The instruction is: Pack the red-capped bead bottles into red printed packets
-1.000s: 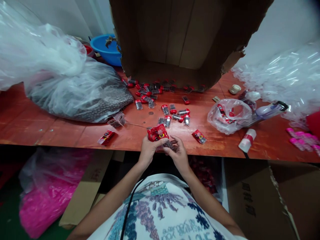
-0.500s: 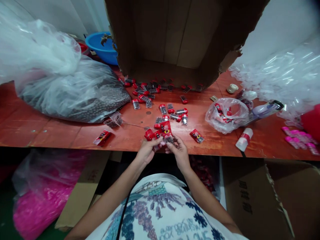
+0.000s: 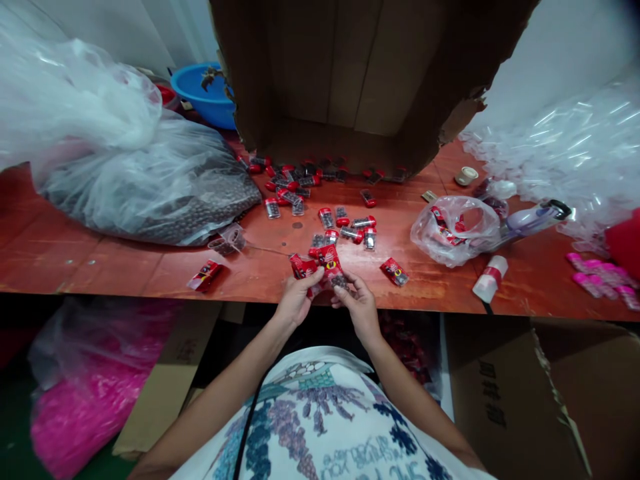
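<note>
Both hands meet at the near edge of the red-brown table (image 3: 100, 260). My left hand (image 3: 295, 303) is closed on a bunch of small red packets (image 3: 304, 267). My right hand (image 3: 359, 307) pinches one red packet (image 3: 331, 261) with a small dark-filled clear case at its lower end. Just beyond my hands lie several small clear cases with red caps (image 3: 345, 227). A loose red packet (image 3: 394, 271) lies to the right of my hands, another (image 3: 205, 275) to the left.
A big open cardboard box (image 3: 360, 80) stands on its side at the back. A plastic bag of dark beads (image 3: 165, 193) fills the left. A blue basin (image 3: 203, 93), a small bag of packets (image 3: 455, 230), a white bottle (image 3: 487, 280) and pink pieces (image 3: 600, 277) surround them.
My hands stayed together at the table edge, shifting the packets slightly; the red packet in my right fingers now stands more upright. The view dropped a little.
</note>
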`<action>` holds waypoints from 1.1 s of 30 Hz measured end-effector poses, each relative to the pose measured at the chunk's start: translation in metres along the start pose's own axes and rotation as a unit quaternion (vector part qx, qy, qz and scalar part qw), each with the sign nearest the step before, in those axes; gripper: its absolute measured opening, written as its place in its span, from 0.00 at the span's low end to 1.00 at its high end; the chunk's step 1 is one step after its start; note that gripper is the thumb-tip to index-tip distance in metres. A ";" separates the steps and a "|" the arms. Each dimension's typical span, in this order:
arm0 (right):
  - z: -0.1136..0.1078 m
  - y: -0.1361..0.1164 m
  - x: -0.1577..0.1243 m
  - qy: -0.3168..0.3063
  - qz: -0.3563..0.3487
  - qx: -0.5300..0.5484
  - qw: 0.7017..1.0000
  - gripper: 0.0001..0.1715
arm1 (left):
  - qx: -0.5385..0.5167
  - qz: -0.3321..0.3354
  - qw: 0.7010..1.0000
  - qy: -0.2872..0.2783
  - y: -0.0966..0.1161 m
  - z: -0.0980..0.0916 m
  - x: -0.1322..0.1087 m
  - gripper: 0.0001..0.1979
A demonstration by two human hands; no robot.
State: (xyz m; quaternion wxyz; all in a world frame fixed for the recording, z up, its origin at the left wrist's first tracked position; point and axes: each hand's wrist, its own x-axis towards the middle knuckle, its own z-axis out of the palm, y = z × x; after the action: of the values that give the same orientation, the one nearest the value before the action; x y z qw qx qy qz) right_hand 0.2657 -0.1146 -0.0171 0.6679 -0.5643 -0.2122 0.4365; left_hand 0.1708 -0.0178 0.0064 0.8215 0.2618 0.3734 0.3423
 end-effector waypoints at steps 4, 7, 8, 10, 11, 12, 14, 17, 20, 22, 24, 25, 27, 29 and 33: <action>-0.001 0.001 -0.002 -0.017 0.000 -0.016 1.000 0.26 | 0.051 0.012 0.998 0.026 0.005 -0.002 -0.001 0.13; 0.001 0.004 -0.003 -0.018 -0.010 -0.031 0.999 0.27 | 0.100 0.025 0.994 0.019 0.006 -0.003 -0.002 0.14; 0.002 0.006 -0.004 -0.008 -0.021 -0.041 0.999 0.28 | 0.107 0.038 0.993 0.017 0.005 -0.003 -0.002 0.15; 0.003 0.008 -0.006 0.012 -0.050 -0.075 0.996 0.29 | 0.112 0.074 0.991 0.018 0.003 -0.003 -0.003 0.17; 0.003 0.008 -0.006 0.015 -0.063 -0.092 0.994 0.28 | 0.115 0.090 0.989 0.020 0.002 -0.003 -0.003 0.18; 0.003 0.008 -0.007 0.015 -0.071 -0.104 0.992 0.28 | 0.120 0.102 0.987 0.022 0.001 -0.002 -0.004 0.19; 0.004 0.006 -0.007 0.004 -0.065 -0.098 0.993 0.27 | 0.133 0.113 0.984 0.023 0.000 -0.002 -0.006 0.19; 0.003 -0.001 -0.005 -0.028 -0.019 -0.030 0.999 0.30 | 0.155 0.083 0.984 -0.001 0.001 -0.001 -0.011 0.19; -0.001 -0.007 -0.002 -0.064 0.015 0.019 0.998 0.33 | 0.170 0.030 0.984 -0.049 0.004 -0.001 -0.014 0.20; -0.005 -0.008 -0.001 -0.077 0.010 0.009 0.997 0.32 | 0.173 0.023 0.983 -0.048 0.005 -0.001 -0.015 0.19; -0.008 -0.009 -0.001 -0.085 -0.015 -0.021 0.996 0.31 | 0.172 0.033 0.984 -0.027 0.004 -0.002 -0.014 0.17; -0.009 -0.008 -0.001 -0.088 -0.029 -0.038 0.995 0.30 | 0.171 0.038 0.984 -0.018 0.004 -0.002 -0.014 0.17; -0.011 -0.007 -0.001 -0.086 -0.051 -0.064 0.993 0.29 | 0.173 0.038 0.984 -0.013 0.003 -0.002 -0.013 0.16; -0.012 -0.003 0.000 -0.075 -0.056 -0.075 0.993 0.28 | 0.182 0.029 0.983 -0.016 0.001 -0.001 -0.012 0.16; -0.014 0.005 0.003 -0.049 -0.036 -0.072 0.996 0.25 | 0.190 0.009 0.981 -0.030 -0.005 -0.002 -0.013 0.14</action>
State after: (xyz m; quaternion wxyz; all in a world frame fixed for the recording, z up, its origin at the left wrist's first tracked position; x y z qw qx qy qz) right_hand 0.2763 -0.1204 -0.0263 0.6296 -0.5805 -0.2963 0.4228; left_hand 0.1649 -0.0299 0.0076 0.7645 0.4264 0.4047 0.2646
